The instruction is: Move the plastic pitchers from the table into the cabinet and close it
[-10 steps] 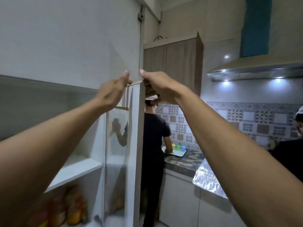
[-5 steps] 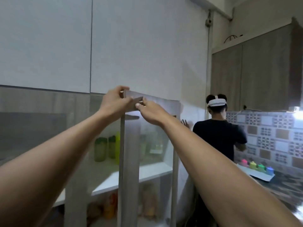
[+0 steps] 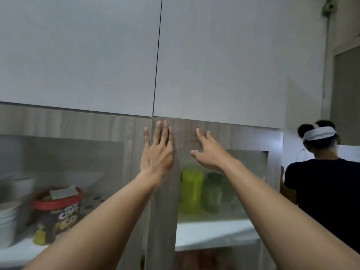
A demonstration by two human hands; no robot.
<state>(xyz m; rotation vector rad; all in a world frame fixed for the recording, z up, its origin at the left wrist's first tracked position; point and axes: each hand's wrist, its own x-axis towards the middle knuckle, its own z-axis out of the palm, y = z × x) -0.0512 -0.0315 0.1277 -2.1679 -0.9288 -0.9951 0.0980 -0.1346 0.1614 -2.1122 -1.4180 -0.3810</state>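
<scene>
Green and yellow-green plastic pitchers [image 3: 202, 191] stand side by side on a white shelf [image 3: 214, 233] behind the glass of the right cabinet door [image 3: 224, 137]. Both hands press flat against the wood-grain door frames, the left hand [image 3: 156, 151] and right hand [image 3: 209, 152] with fingers spread, holding nothing. A snack tub [image 3: 58, 211] sits behind the left door; a person in black [image 3: 327, 191] stands nearby.

A red-lidded round cereal tub [image 3: 58, 213] stands beside stacked white bowls [image 3: 7, 221], blurred, possibly ceramic. At right, a person in a black shirt [image 3: 327, 184] wears a white headband [image 3: 318, 133].
</scene>
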